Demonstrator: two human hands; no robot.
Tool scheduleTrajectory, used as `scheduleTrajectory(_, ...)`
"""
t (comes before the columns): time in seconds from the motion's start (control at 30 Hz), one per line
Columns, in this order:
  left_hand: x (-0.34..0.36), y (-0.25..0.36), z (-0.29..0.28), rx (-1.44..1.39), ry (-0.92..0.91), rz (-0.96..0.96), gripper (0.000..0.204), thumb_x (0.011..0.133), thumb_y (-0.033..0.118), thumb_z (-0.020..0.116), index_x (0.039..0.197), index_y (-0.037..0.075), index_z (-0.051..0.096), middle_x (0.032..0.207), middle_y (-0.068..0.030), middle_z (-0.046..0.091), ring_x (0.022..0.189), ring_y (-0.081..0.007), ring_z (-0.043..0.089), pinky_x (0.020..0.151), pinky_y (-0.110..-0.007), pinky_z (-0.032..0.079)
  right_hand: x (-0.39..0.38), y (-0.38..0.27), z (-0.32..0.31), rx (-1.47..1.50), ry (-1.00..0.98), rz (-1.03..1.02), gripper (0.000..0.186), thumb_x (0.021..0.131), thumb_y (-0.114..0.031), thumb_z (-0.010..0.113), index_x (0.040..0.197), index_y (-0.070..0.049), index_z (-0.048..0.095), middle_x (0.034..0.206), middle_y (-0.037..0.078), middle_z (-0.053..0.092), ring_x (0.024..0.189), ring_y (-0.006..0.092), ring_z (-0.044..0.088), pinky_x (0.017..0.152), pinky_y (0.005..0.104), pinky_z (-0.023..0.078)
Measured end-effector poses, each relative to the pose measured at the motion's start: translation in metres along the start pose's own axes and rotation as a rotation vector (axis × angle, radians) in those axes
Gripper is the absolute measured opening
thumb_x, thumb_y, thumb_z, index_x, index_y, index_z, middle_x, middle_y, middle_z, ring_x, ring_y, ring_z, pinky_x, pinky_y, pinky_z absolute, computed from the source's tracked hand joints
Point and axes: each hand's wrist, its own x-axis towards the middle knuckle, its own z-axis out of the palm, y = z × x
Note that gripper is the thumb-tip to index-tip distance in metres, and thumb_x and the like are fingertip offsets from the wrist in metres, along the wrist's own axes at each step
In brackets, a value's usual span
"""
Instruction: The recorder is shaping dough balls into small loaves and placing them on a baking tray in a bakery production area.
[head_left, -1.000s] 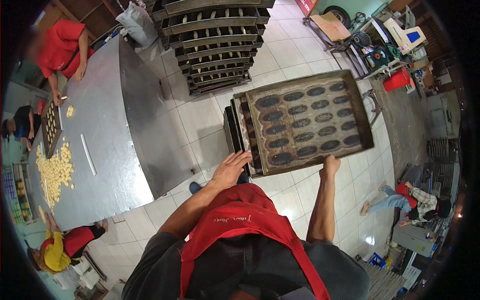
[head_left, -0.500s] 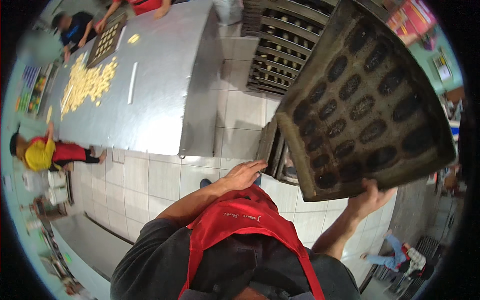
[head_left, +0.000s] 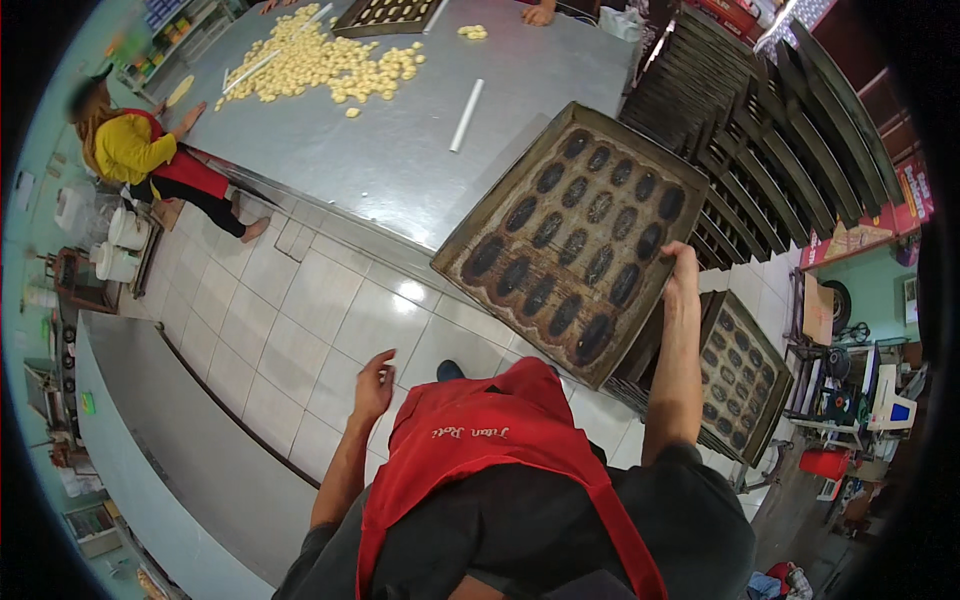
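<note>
- Dark, well-used metal baking tray [head_left: 572,240] with rows of oval moulds sits tilted in the air, over the near edge of the steel table [head_left: 390,140] and the tiled floor [head_left: 330,330]
- Right hand [head_left: 684,272] grips the tray's right-hand rim, fingers curled over the edge (the arm is raised straight up to it)
- Left hand [head_left: 373,383] hangs free over the floor tiles, fingers loosely spread, holding nothing and well apart from the tray
- Red apron [head_left: 490,450] over a dark shirt fills the lower middle of the view
- Pale dough pieces [head_left: 320,62] lie scattered across the far part of the table, with a white rolling pin [head_left: 466,115] near them and another mould tray [head_left: 385,14] beyond
- Stacked trays [head_left: 745,375] stand low on the person's right, just beneath the raised arm, and a tall rack of trays [head_left: 770,130] rises behind
- Another person in a yellow top [head_left: 125,148] stands at the table's left end, one hand on its edge
</note>
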Motion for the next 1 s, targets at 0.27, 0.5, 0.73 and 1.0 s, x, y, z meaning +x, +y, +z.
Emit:
scheduleTrajectory(0.27,0.068,-0.035,-0.115,-0.077,0.178,-0.126,0.038,0.107,0.007,0.061,0.144,0.003,0.069,0.135,-0.0124,0.076,0.11,-0.0225,0.073,0.093,-0.039,0.06,0.075,0.034,0.124,-0.291,-0.054,-0.001,0.018,0.08,-0.013,0.069,0.095,-0.002,0.068,0.099,0.012,0.063,0.084,0.031,0.061,0.075,0.0497,0.053)
scheduleTrajectory(0.5,0.251,0.014,-0.123,-0.064,0.123,0.124,0.031,0.111,0.015,0.063,0.139,0.003,0.071,0.125,-0.0103,0.079,0.106,-0.0201,0.074,0.089,-0.036,0.059,0.141,0.065,0.162,-1.352,0.41,-0.629,0.053,0.087,-0.02,0.075,0.134,0.004,0.068,0.119,0.027,0.072,0.104,0.0429,0.068,0.101,0.0561,0.053)
scheduleTrajectory(0.73,0.467,0.059,-0.175,0.076,0.144,0.239,0.034,0.107,0.017,0.068,0.134,-0.003,0.07,0.108,-0.0196,0.079,0.094,-0.0311,0.078,0.085,-0.041,0.061,0.016,0.129,0.41,-0.985,-0.335,-1.05,0.046,0.092,-0.009,0.071,0.136,0.003,0.066,0.125,0.026,0.069,0.117,0.0456,0.068,0.102,0.0523,0.056)
scheduleTrajectory(1.0,0.642,0.076,-0.17,0.252,0.13,0.588,0.022,0.098,0.009,0.077,0.119,0.001,0.072,0.095,-0.0154,0.071,0.083,-0.0276,0.072,0.076,-0.038,0.058,0.065,0.227,0.53,-1.524,-0.038,-0.858,0.079,0.094,-0.004,0.073,0.161,0.012,0.035,0.141,0.035,0.059,0.128,0.0516,0.057,0.112,0.0537,0.051)
